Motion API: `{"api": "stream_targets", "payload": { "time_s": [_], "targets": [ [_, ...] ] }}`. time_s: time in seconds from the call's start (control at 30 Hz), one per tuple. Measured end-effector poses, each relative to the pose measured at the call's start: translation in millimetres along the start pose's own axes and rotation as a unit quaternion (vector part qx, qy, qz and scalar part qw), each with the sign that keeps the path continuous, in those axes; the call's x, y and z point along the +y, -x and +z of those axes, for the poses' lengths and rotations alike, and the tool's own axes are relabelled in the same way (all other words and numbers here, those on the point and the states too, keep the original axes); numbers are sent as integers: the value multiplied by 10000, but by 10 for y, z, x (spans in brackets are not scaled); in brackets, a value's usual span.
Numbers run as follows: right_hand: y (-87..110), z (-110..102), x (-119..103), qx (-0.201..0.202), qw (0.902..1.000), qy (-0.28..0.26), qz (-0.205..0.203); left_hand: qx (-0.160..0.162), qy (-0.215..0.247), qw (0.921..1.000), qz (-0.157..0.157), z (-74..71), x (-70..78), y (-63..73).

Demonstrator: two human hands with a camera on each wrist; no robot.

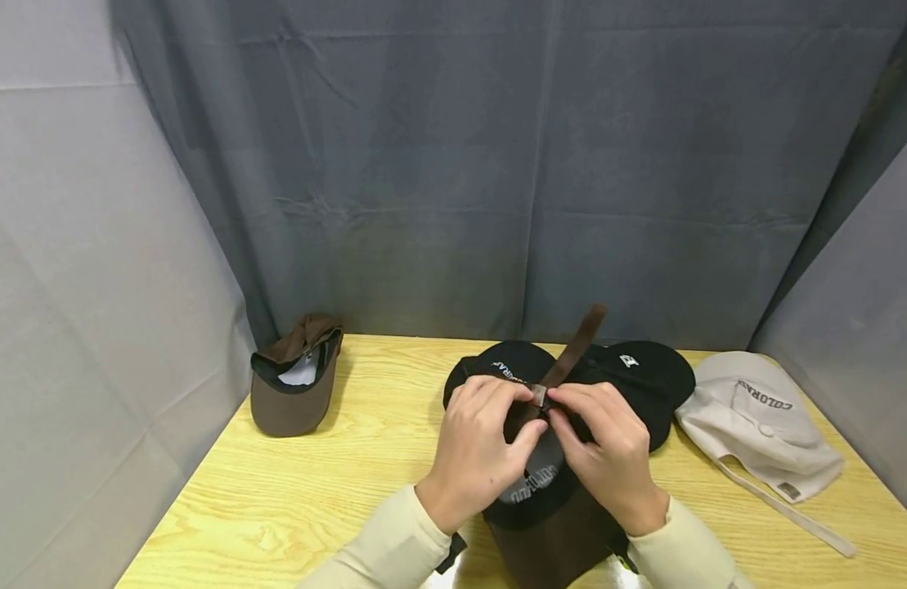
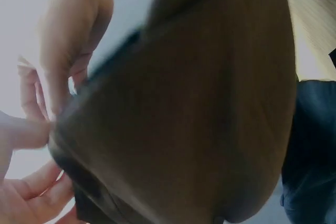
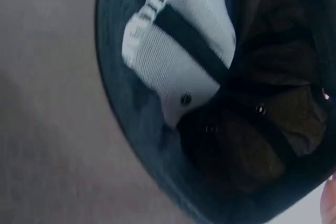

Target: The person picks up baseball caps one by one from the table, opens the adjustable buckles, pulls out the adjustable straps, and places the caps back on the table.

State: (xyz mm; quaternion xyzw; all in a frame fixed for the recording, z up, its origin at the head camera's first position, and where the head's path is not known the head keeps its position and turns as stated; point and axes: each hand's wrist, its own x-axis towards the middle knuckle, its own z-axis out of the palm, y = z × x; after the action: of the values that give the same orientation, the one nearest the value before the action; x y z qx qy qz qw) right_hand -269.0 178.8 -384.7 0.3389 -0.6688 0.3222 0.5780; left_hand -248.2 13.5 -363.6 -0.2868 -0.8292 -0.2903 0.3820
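Observation:
Both hands hold a dark brown cap, its brim (image 1: 545, 540) toward the person and its opening facing up. At the back of this cap, my left hand (image 1: 477, 446) pinches the strap beside a metal buckle (image 1: 539, 394). Opposite it, my right hand (image 1: 608, 446) pinches the strap on the buckle's other side. The strap's free end (image 1: 581, 339) sticks up past the buckle. Brown crown cloth (image 2: 184, 103) fills the left wrist view. Inside the cap, the right wrist view shows a pale lining panel (image 3: 173, 72) and a dark sweatband (image 3: 136, 124). Fingers partly hide the strap.
Behind the hands lie a black cap with white lettering (image 1: 512, 357) and another black cap with a small white emblem (image 1: 655, 380). A beige cap (image 1: 755, 417) with a loose strap lies right. Another brown cap (image 1: 294, 401) rests at the far left, near the grey curtain (image 1: 409, 180).

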Motion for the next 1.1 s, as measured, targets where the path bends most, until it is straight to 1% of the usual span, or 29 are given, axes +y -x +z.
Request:
{"api": "stream_targets", "payload": {
  "time_s": [0.13,0.27,0.4,0.6,0.7,0.9,1.1],
  "targets": [
    [18,10,1,6,10000,3,66,450,-360,9980,277,55,-7,7],
    [32,3,-7,-189,9993,237,232,767,-513,9945,495,94,-29,0],
    [38,-9,-10,-437,9978,365,339,907,-568,9924,614,112,-57,7],
    [36,-3,-14,-576,9971,433,242,1014,-670,9898,746,113,-85,16],
    [29,-1,-18,-555,9972,471,187,981,-662,9903,721,102,-83,12],
    [24,-15,0,-572,9963,564,296,565,-665,9956,341,76,-43,29],
    [12,-25,-1,-645,9964,476,291,289,-853,9958,176,74,-26,29]
  ]
}}
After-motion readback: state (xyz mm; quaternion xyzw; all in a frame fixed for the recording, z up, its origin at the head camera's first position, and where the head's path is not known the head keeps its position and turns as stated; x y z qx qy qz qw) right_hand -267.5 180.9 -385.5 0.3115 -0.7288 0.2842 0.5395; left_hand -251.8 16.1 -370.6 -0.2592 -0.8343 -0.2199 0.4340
